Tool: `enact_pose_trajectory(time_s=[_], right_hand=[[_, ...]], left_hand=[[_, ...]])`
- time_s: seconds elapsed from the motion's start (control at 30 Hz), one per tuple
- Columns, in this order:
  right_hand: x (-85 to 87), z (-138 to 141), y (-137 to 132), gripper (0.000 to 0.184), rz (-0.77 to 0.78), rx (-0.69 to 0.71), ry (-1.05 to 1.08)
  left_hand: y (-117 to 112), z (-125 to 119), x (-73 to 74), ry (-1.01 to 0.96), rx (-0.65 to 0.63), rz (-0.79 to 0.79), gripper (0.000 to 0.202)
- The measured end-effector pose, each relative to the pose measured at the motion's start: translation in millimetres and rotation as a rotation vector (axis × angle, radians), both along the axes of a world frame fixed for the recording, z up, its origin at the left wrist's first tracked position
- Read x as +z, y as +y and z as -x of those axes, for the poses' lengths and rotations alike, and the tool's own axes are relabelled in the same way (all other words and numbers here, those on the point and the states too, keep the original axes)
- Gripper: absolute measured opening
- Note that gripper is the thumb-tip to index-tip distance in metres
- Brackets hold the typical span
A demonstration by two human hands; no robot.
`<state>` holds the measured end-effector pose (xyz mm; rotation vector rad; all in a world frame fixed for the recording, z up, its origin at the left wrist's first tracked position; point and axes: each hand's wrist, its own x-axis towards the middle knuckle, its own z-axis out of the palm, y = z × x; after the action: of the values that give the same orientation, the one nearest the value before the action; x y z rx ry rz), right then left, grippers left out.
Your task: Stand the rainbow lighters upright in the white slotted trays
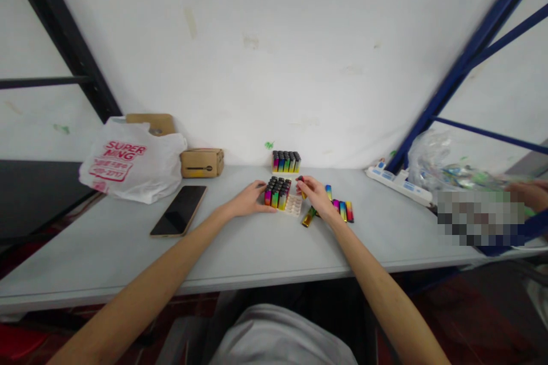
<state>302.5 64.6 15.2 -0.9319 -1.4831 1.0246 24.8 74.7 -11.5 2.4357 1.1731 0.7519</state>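
A white tray (294, 205) partly filled with upright rainbow-coloured lighters (277, 191) stands mid-table. My left hand (250, 199) rests against the tray's left side, fingers curled along it. My right hand (314, 197) is at the tray's right edge, pinching a lighter (301, 181) between its fingertips just above the tray. Several loose lighters (342, 210) lie on the table to the right of that hand, one gold lighter (308, 217) below it. A second full tray of lighters (286, 162) stands behind, near the wall.
A black phone (178, 210) lies left of the tray. A white plastic bag (128, 162) and a small cardboard box (202, 162) sit at the back left. A white power strip (398, 183), a clear bag (445, 168) and another person's hand (528, 193) are at right.
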Motion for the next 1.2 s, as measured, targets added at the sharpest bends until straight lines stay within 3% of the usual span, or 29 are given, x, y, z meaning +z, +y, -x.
enact_pose_trajectory(time_s=[0.13,0.33,0.6,0.83,1.03,1.2], right_hand=[[-2.6,-3.6,-0.4,0.048,-0.055,-0.020,-0.068],[-7.3,1.0,0.7,0.042,-0.168,-0.179,-0.238],[-8.5,0.0,5.4,0.041,-0.202,-0.112,-0.419],[-6.6,-8.9,3.7,0.028,-0.352,-0.062,-0.534],[-8.6,-4.5,3.2,0.016,-0.361,-0.039,-0.672],[-1.7,-4.1,-5.3,0.020,-0.331,-0.003,-0.716]], left_hand=[[1.2,3.8,-0.1,-0.015,-0.016,0.017,0.083],[0.2,6.2,1.2,-0.006,0.004,0.043,0.088],[-2.3,4.6,2.2,0.021,0.013,0.038,0.090],[-1.8,5.9,0.4,0.015,0.007,0.013,0.086],[-2.1,5.7,0.8,0.021,0.012,0.015,0.090],[-2.5,5.4,1.9,0.017,0.008,0.020,0.087]])
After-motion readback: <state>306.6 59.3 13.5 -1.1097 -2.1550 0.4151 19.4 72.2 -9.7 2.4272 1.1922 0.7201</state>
